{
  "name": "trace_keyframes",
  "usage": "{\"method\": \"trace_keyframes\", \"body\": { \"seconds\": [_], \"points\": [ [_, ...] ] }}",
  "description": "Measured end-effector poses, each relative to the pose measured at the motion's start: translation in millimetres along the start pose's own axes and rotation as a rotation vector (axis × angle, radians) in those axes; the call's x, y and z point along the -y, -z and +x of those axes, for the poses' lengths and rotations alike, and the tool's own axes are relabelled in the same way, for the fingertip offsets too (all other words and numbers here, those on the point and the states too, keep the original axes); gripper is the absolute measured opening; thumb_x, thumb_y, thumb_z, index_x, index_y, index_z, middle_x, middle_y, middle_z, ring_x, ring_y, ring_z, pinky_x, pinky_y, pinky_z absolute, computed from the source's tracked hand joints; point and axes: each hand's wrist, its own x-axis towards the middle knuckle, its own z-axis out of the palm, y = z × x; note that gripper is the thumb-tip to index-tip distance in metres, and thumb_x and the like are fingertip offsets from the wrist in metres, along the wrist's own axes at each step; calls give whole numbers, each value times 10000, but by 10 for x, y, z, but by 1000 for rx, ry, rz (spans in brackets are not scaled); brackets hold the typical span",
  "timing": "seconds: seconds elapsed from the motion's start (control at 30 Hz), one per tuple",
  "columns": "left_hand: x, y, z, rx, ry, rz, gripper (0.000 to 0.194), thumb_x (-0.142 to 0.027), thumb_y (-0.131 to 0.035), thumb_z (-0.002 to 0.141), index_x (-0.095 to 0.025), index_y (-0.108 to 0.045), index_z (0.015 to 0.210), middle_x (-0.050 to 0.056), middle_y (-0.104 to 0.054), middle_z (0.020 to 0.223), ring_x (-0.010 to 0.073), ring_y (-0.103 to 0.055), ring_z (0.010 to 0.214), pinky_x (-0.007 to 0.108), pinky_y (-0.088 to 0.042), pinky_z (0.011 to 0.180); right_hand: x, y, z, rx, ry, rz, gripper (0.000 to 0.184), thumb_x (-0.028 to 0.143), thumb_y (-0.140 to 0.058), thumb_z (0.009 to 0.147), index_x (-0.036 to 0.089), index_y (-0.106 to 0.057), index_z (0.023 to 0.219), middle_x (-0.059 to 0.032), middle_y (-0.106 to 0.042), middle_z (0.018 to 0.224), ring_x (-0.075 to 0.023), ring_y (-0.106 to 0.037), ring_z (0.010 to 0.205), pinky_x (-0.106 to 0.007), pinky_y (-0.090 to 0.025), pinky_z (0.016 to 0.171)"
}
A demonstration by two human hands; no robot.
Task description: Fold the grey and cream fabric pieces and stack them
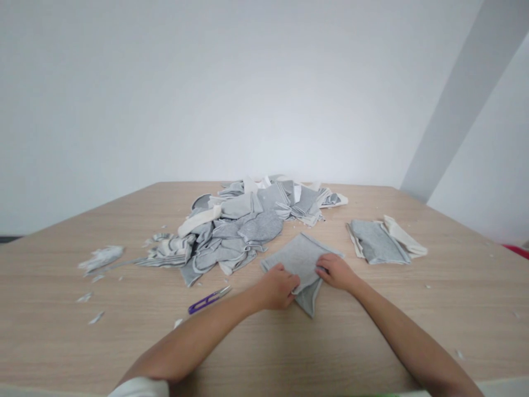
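A grey piece of fabric [303, 251] lies on the table in front of me, turned cornerwise, with a darker flap [309, 300] showing under its near edge. My left hand [280, 286] is closed on its near left edge, fingers curled over the cloth. On the right side, my right hand [334, 270] pinches the same fabric between thumb and fingers. The fingertips of both hands are partly hidden. Purple thread snips [209, 300] rest on the table left of my left forearm, touched by neither hand.
A large heap of grey, white and striped fabric pieces [248, 220] spreads across the table's [264, 347] far middle and left. A smaller stack of fabric pieces [382, 242] lies at right. White scraps [103, 258] are scattered at left. Behind the table stands a wall [264, 94].
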Motion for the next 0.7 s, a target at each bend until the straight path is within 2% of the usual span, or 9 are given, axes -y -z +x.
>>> {"method": "trace_keyframes", "body": {
  "seconds": [0.17, 0.27, 0.43, 0.57, 0.7],
  "points": [
    [-178, -113, -17, 1, -75, -22, 146, -310, -560, 761, -183, -557, 833, 56, -650, 797, 218, -604, 753, 371, -367, 768, -80, -89, -16, -16, -105, -48, 306, 254, -480, 822, 175, -633, 1075, -99, -621, 1151, -228, -540, 1073, -370, -355, 949],
    [-286, -170, -2, -18, -90, -73, 155, -333, -532, 795, -191, -553, 852, 50, -644, 826, 207, -595, 771, 357, -387, 733, -97, -105, -18, -9, -192, -90, 347, 223, -466, 812, 170, -606, 1125, -105, -617, 1175, -228, -526, 1111, -375, -313, 989],
    [-435, -257, 16, -47, -99, -163, 238, -447, -545, 803, -222, -557, 878, 46, -615, 872, 190, -567, 795, 306, -420, 688, -72, -53, 7, 27, -364, -174, 316, 250, -435, 843, 172, -597, 1103, -119, -621, 1167, -237, -529, 1107, -402, -266, 999],
    [-481, -276, 12, -88, -159, -212, 181, -365, -550, 806, -199, -565, 876, 37, -588, 862, 174, -545, 798, 273, -421, 675, -29, 13, 19, 57, -476, -264, 286, 285, -407, 873, 154, -613, 1022, -136, -644, 1082, -244, -552, 1058, -384, -290, 954],
    [-475, -309, 5, -135, -198, -257, 146, -313, -540, 812, -196, -585, 886, 38, -579, 857, 171, -534, 819, 263, -420, 710, 20, 57, -5, 46, -570, -307, 354, 377, -369, 897, 141, -621, 977, -151, -652, 986, -251, -594, 948, -359, -355, 860]
  ]
}}
